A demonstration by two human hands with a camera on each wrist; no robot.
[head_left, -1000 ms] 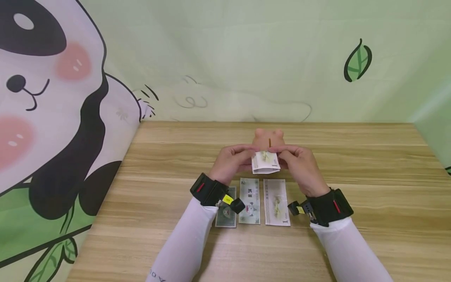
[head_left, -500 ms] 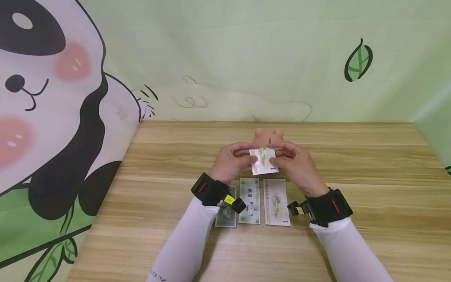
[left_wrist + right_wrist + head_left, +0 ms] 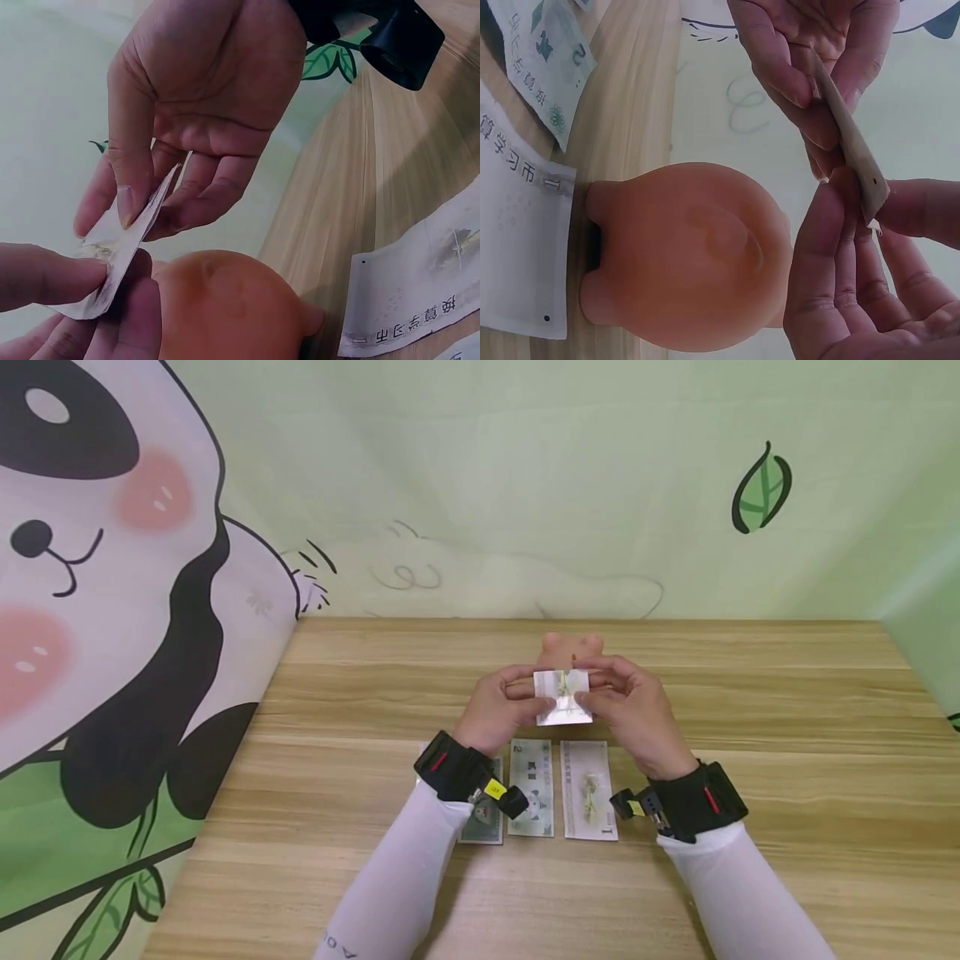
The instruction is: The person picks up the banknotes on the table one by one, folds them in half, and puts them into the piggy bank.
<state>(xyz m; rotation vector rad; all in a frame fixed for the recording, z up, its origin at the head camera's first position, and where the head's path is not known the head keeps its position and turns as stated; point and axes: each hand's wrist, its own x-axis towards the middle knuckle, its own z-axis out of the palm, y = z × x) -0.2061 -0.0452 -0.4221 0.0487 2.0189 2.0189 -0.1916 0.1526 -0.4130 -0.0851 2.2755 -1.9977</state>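
Note:
My left hand (image 3: 497, 712) and right hand (image 3: 639, 717) pinch a folded play-money banknote (image 3: 551, 683) from its two sides. Both thumbs lie on the near face of the note, with fingers behind it. In the right wrist view the folded banknote (image 3: 859, 161) appears edge-on, as a narrow strip between the hands. Just beyond the hands stands an orange piggy bank (image 3: 558, 647), with a slot in its top; my fingers partly cover it in the head view. Its rounded body (image 3: 697, 255) fills the middle of the right wrist view.
On the wooden table (image 3: 750, 710), nearer me, lie a dark green note (image 3: 486, 817), a pale green note marked 2 (image 3: 531, 768) and a whitish note marked 1 (image 3: 588, 789). My left wrist camera overlaps the first two. A cartoon-printed backdrop (image 3: 480, 485) rises behind the table.
The folded note's lower edge gaped earlier; it now looks pressed flat. Both thumbs have come onto its near face, and my left wrist has shifted slightly right.

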